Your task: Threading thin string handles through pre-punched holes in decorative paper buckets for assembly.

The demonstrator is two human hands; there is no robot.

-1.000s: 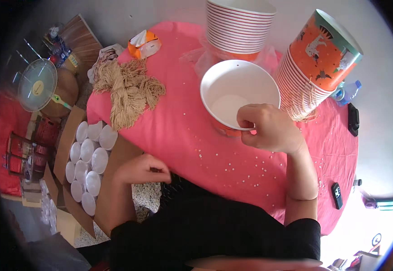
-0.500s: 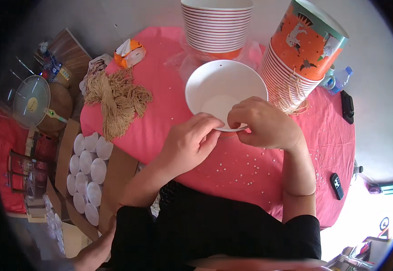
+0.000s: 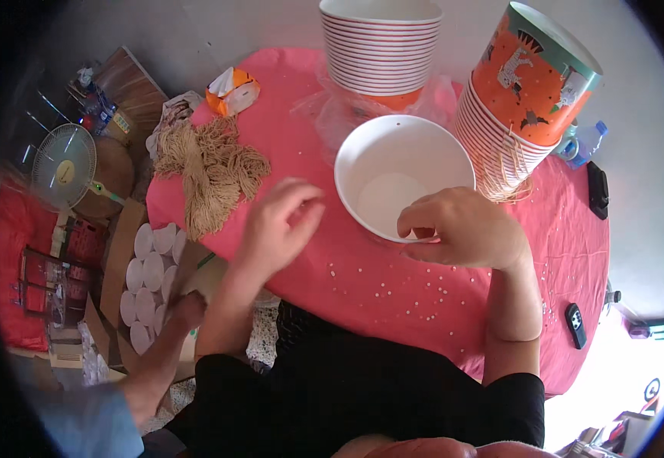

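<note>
Clearly, the white-lined tub (image 3: pixel 402 179) is set upright on the pink tablecloth (image 3: pixel 355 298), its round mouth turned up toward the view. Because the mouth is round, no long axis is offered across the table; the only axis runs upward through the walls. The near-right part of the rim is met by the right hand (image 3: pixel 465 229), which is plainly the nearer of the two, with most of the tub lying forward and to the left of it. The fingers are bent over the rim and the thumb is kept below it, outside; whether the rim is actually pinched between them cannot be told, as the contact is partly covered by the hand itself.

The left hand (image 3: pixel 282 229) is held in the air, apart from the tub, which lies to its right. Thumb and fingers are parted, and nothing is seen between them. Beyond this hand a bundle of tan string (image 3: pixel 210 175) is laid at the table's left side.

Behind the tub, a stack of nested tubs (image 3: pixel 381 57) is placed, and a taller printed stack (image 3: pixel 530 88) is set to the right. At far left, a cardboard box (image 3: pixel 120 248) is reached over by a co-worker's forearm (image 3: pixel 156 359).
</note>
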